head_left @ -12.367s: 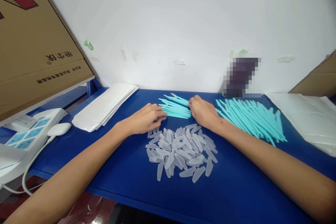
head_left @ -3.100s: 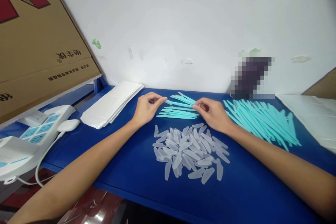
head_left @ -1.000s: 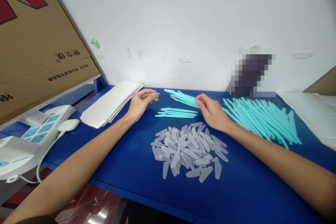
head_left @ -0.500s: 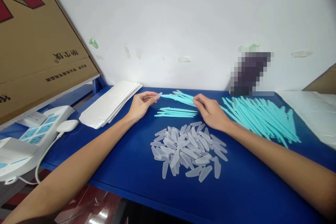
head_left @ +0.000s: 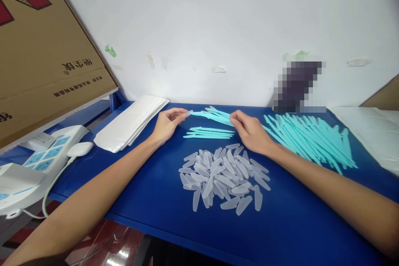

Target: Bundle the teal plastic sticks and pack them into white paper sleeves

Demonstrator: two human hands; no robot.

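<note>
My left hand (head_left: 170, 124) pinches a small translucent blade cap (head_left: 189, 113) between thumb and fingers. Closed on a turquoise eyebrow razor (head_left: 198, 114), my right hand (head_left: 249, 131) points it leftward, its tip meeting or very near the cap; the exact contact is too small to tell. Behind it, partly overlapped, lie several razors (head_left: 218, 112) with pale tips. Just below is a small row of razors (head_left: 208, 134). Nearer me spreads a pile of loose translucent caps (head_left: 218, 176). A large heap of turquoise razors (head_left: 311, 141) lies to the right of my right hand.
A stack of white packets (head_left: 132, 122) lies left of my left hand on the blue table (head_left: 149, 208). A power strip (head_left: 52, 162) with plugs and a cable is at the left edge. A cardboard box (head_left: 46, 58) leans behind it. White sheeting (head_left: 370, 133) covers the right corner.
Both hands keep almost the same place and grip. The cap and the razor tip look slightly closer together; the piles are unchanged.
</note>
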